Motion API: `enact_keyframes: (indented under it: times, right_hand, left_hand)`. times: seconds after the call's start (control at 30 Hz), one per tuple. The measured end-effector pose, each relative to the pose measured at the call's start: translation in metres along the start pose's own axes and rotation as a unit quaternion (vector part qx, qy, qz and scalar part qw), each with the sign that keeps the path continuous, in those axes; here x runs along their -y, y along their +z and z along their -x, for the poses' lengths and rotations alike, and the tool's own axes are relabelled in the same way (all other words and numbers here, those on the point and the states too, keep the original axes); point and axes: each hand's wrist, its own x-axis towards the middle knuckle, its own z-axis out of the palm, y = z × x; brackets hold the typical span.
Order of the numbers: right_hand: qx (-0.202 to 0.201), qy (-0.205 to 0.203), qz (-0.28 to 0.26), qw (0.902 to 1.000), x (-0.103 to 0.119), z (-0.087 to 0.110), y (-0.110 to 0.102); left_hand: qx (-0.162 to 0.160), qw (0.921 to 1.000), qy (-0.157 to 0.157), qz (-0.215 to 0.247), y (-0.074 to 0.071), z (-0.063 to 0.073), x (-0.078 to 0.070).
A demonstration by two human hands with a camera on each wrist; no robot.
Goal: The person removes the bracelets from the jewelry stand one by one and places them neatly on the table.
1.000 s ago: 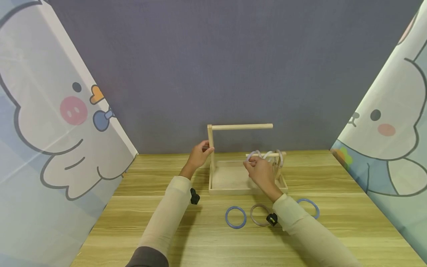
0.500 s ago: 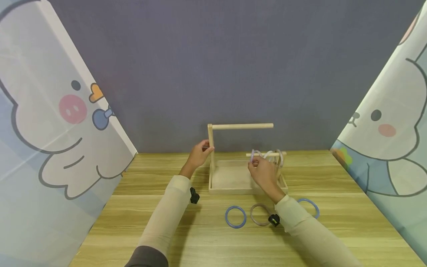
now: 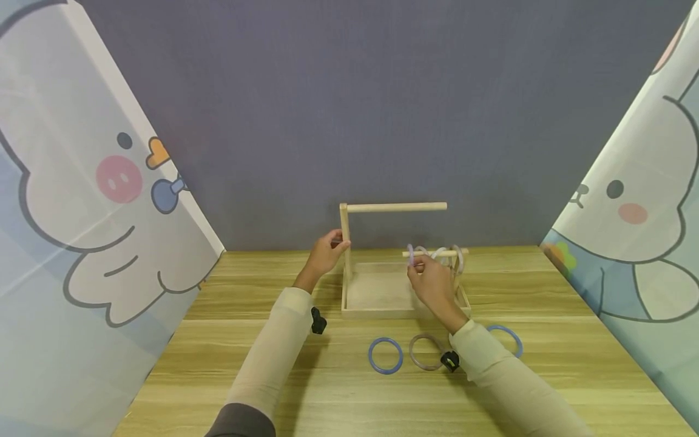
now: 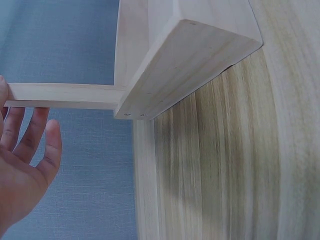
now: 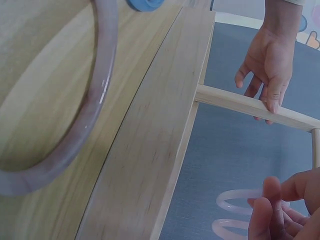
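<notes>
My left hand holds the tall upright post of a wooden rack, thumb in front and other fingers behind. In the right wrist view, this left hand is at the same post. My right hand pinches a pale lilac bangle near the free left end of the rack's lower rod. Beside it on that rod hang another lilac bangle, a white bangle and a brownish-purple bangle. The right hand hides their lower parts.
The rack's tray base stands on the wooden table, with its upper rod overhead. In front lie a blue bangle, a brownish bangle and another blue bangle, partly behind the right sleeve. A grey panel rises behind.
My right hand has shifted slightly right, and the pinched lilac bangle has turned nearly edge-on, now apart from the lilac one beside it. The left hand stays on the post.
</notes>
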Motion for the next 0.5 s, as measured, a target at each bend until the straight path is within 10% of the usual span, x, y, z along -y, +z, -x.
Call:
enact_keyframes:
  times: [0.5]
  right_hand:
    - [-0.012, -0.010, -0.008, 0.9998, 0.0029, -0.0023, -0.0046]
  left_hand:
    - [-0.002, 1.0000, -0.001, 0.002, -0.0001, 0.0016, -0.0019]
